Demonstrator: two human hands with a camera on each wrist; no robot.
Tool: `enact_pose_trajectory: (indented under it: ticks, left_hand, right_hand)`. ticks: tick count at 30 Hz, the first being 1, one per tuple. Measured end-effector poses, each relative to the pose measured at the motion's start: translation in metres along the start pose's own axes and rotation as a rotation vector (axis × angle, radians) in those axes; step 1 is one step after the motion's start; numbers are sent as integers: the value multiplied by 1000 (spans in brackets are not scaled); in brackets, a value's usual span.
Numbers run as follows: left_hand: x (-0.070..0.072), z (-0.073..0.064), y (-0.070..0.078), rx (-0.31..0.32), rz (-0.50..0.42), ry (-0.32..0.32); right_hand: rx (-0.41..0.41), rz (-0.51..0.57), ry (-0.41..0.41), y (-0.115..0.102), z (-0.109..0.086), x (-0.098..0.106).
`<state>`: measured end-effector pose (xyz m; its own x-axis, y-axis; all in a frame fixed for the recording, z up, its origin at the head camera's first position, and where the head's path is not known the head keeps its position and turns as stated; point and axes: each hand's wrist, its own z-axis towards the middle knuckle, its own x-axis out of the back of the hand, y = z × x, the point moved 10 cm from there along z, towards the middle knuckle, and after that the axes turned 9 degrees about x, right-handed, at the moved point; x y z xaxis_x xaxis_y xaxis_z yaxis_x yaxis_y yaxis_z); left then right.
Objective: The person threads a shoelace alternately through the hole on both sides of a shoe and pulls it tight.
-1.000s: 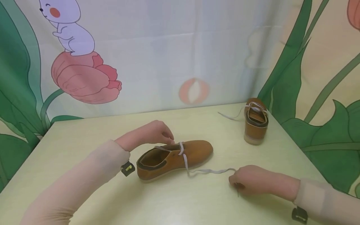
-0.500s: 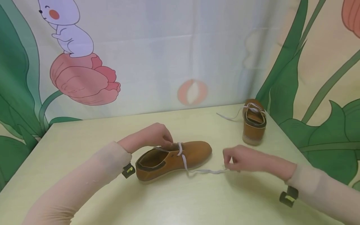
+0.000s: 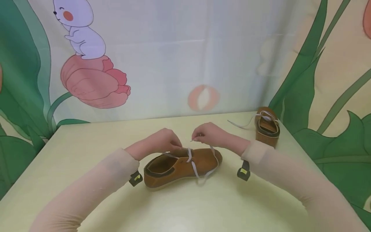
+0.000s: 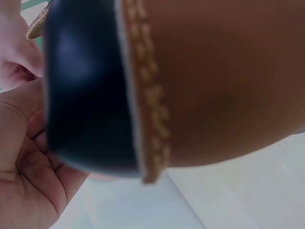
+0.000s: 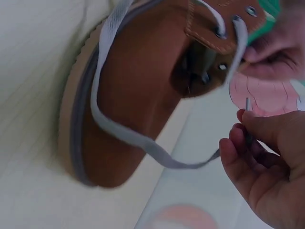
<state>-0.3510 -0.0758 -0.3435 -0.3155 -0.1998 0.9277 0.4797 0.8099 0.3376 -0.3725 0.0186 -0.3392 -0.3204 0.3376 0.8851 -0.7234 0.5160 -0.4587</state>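
A brown leather shoe [image 3: 203, 161] lies with its toe to the right, a grey-white shoelace [image 5: 126, 133] partly threaded through its eyelets. My left hand [image 3: 162, 140] pinches the edge of the far eyelet flap [image 5: 217, 71]. Just right of it, above the shoe, my right hand [image 3: 211, 133] pinches the lace close to its end; the thin tip [image 5: 247, 103] sticks out past the thumb, near the flap. From there the lace loops down across the toe. In the left wrist view the dark collar [image 4: 90, 90] blocks most of the left fingertips.
A second brown shoe [image 3: 266, 129] stands at the table's back right, heel toward me, with a loose lace [image 3: 240, 125] trailing left. Behind the pale table [image 3: 174, 209] hangs a printed curtain [image 3: 162, 64]. Each wrist carries a small black camera [image 3: 243, 170].
My right hand has lifted the lace end from the table at right and brought it up and left, over the toe beside my left hand. The left hand keeps its place at the flap.
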Motion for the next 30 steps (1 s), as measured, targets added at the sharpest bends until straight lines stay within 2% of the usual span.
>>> enact_pose_trajectory:
  ticks: [4, 9, 25, 30]
  left_hand:
    - [0, -1, 5, -20, -9, 5]
    - [1, -3, 5, -14, -24, 10]
    - [2, -7, 1, 2, -44, 10]
    - [1, -5, 0, 0, -41, 11]
  right_hand:
    - [152, -131, 0, -22, 15, -13]
    - [247, -187, 8, -35, 19, -21]
    - [257, -251, 22, -39, 23, -23]
    - [250, -240, 4, -39, 22, -23]
